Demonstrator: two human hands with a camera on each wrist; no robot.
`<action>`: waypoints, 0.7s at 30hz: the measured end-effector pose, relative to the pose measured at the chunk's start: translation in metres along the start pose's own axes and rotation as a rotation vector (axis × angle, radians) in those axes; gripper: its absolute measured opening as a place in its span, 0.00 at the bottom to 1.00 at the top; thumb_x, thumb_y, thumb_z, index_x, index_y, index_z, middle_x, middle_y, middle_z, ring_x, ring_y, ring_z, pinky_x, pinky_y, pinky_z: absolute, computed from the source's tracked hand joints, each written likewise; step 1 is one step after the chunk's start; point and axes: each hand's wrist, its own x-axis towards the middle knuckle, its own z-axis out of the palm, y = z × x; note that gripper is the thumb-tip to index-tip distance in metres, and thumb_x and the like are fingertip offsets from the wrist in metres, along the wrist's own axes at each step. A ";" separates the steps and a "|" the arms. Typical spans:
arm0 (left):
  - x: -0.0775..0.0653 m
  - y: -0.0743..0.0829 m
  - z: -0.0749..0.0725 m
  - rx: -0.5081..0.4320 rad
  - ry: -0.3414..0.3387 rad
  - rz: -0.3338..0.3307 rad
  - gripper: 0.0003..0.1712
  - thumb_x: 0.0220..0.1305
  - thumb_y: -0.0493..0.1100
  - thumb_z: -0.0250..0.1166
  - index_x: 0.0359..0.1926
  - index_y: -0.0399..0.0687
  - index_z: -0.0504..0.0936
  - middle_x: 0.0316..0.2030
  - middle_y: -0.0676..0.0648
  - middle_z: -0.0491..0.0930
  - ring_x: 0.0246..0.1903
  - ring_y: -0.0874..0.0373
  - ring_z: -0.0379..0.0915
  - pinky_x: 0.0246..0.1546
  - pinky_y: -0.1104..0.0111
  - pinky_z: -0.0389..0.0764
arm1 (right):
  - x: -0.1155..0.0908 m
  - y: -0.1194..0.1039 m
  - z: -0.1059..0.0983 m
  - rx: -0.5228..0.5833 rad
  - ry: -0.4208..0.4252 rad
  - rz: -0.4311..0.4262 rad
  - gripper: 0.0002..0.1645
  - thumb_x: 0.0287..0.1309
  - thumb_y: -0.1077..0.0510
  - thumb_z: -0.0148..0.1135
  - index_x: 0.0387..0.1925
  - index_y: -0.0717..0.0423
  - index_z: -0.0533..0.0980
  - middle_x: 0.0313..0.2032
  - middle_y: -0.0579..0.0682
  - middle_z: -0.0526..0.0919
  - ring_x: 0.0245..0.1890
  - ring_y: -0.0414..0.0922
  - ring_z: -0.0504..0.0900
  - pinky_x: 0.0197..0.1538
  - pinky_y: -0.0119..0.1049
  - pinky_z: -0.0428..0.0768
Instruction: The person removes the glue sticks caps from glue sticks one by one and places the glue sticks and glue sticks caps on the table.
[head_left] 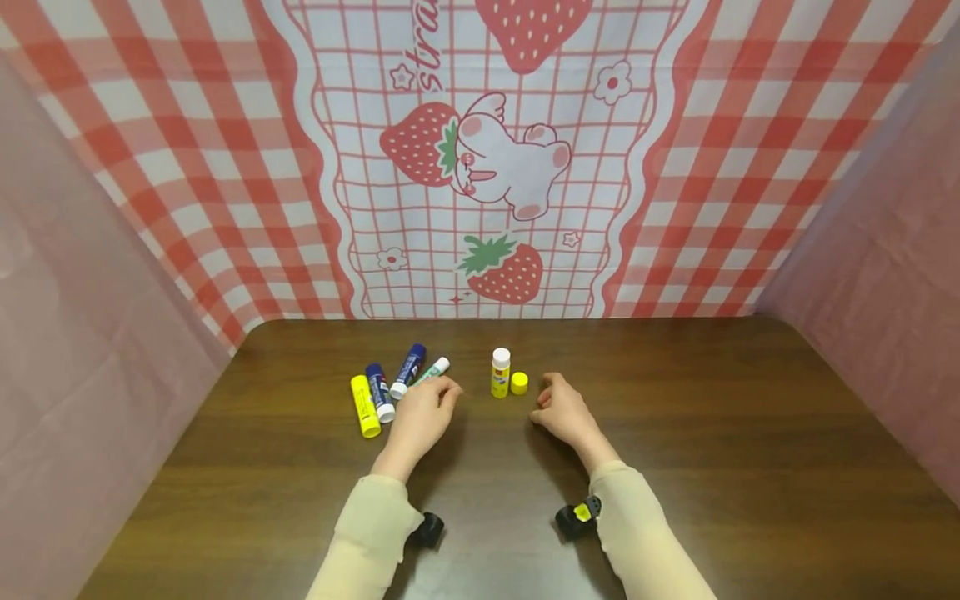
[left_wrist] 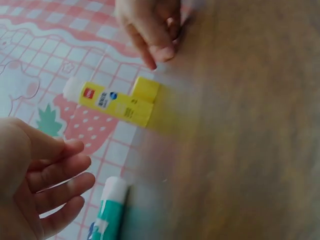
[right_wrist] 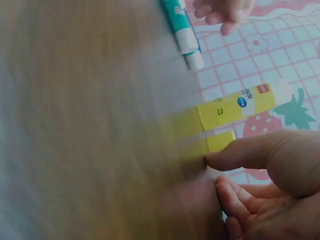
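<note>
A yellow glue stick with a white top stands upright near the back of the table. Beside its base sits a round yellow cap. My right hand is just right of the cap, thumb and fingers apart in the right wrist view, holding nothing. Over to the left, my left hand hovers with loosely bent fingers and nothing between them. It partly covers a green-and-white glue stick lying behind it. In the left wrist view, the upright yellow glue stick appears beyond the fingertips.
Left of my left hand lie two blue glue sticks with white ends, one farther back and one nearer. A yellow glue stick lies outermost. The brown wooden table meets a strawberry-print cloth at its back edge.
</note>
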 end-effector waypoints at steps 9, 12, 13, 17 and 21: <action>-0.002 -0.016 -0.019 0.148 0.053 0.011 0.04 0.56 0.41 0.63 0.34 0.49 0.81 0.29 0.51 0.81 0.26 0.56 0.76 0.26 0.64 0.73 | -0.011 0.004 0.005 0.153 0.103 0.023 0.15 0.47 0.58 0.66 0.37 0.60 0.75 0.33 0.52 0.79 0.34 0.45 0.78 0.39 0.37 0.75; -0.003 -0.021 -0.020 0.173 0.019 0.011 0.05 0.55 0.41 0.64 0.34 0.47 0.80 0.31 0.50 0.80 0.29 0.54 0.76 0.29 0.62 0.74 | -0.013 0.002 0.005 0.169 0.133 0.006 0.13 0.47 0.58 0.66 0.36 0.59 0.76 0.32 0.51 0.80 0.32 0.43 0.78 0.36 0.33 0.74; -0.003 -0.022 -0.020 0.183 0.003 0.015 0.06 0.55 0.41 0.64 0.35 0.47 0.80 0.32 0.49 0.80 0.31 0.54 0.76 0.31 0.62 0.74 | -0.014 0.002 0.006 0.177 0.141 -0.003 0.12 0.47 0.59 0.66 0.36 0.59 0.76 0.31 0.51 0.80 0.32 0.43 0.78 0.35 0.32 0.74; -0.001 -0.024 -0.018 0.219 -0.024 0.012 0.09 0.54 0.42 0.65 0.37 0.45 0.80 0.34 0.48 0.80 0.34 0.51 0.75 0.35 0.60 0.74 | -0.014 -0.003 0.006 0.194 0.141 -0.036 0.10 0.48 0.59 0.65 0.34 0.58 0.77 0.30 0.50 0.80 0.30 0.41 0.78 0.34 0.31 0.73; 0.002 -0.025 -0.016 0.246 -0.004 0.004 0.11 0.52 0.42 0.66 0.37 0.43 0.80 0.34 0.47 0.79 0.34 0.50 0.74 0.35 0.59 0.73 | -0.013 -0.008 0.007 0.217 0.124 -0.065 0.08 0.49 0.60 0.65 0.33 0.57 0.77 0.29 0.49 0.80 0.29 0.40 0.76 0.34 0.31 0.72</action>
